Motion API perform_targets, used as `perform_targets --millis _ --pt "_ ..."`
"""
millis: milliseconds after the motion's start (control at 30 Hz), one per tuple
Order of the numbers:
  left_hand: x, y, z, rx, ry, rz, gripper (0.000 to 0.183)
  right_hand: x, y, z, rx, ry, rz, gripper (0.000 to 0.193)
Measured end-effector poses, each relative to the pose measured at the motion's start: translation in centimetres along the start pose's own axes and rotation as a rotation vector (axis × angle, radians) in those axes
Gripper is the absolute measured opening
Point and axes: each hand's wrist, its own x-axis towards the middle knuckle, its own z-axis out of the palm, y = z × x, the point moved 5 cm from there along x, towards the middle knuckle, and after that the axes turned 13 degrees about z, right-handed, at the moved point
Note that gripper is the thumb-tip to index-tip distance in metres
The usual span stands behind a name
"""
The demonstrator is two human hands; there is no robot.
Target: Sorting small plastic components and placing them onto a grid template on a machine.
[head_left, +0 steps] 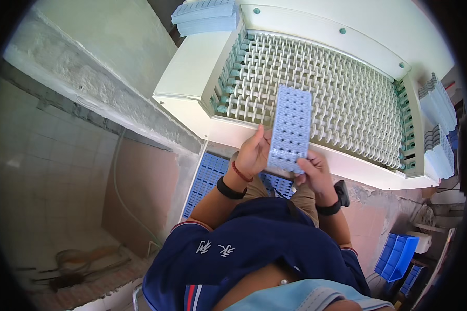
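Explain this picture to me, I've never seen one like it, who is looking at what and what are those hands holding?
This is one view, from a wide fisheye camera worn on a person's head and looking down, so straight edges bend near the rim. The forearms coming up from the bottom are that person's own. The left hand and the right hand together hold a pale blue perforated tray, upright, by its lower end. Behind it stands a white machine with a bed of rows of small rollers. More trays are stacked at its top left corner and along its right side. A blue slotted crate sits below the hands, and blue bins stand at lower right.
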Motion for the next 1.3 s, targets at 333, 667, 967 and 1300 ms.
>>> perform_targets --millis 333,667,967,1300 --pt "0.3 0.5 -3.6 0.16 0.216 0.012 0.039 1.9 2.0 -0.7 -0.3 0.168 0.056 0.019" --pt "-0.1 1.3 -3.9 0.398 0.254 0.107 0.034 1.6 0.6 -3.2 -0.233 0.375 -0.018 0.015" --pt "-5.3 8.1 -3.0 0.216 0.287 0.209 0.045 2.0 -3.9 -7.1 -0.129 0.575 -0.164 0.017" --pt "-7.5 8.5 -2.6 0.247 0.335 0.231 0.031 12.5 -3.6 1.0 -0.327 0.349 0.043 0.022"
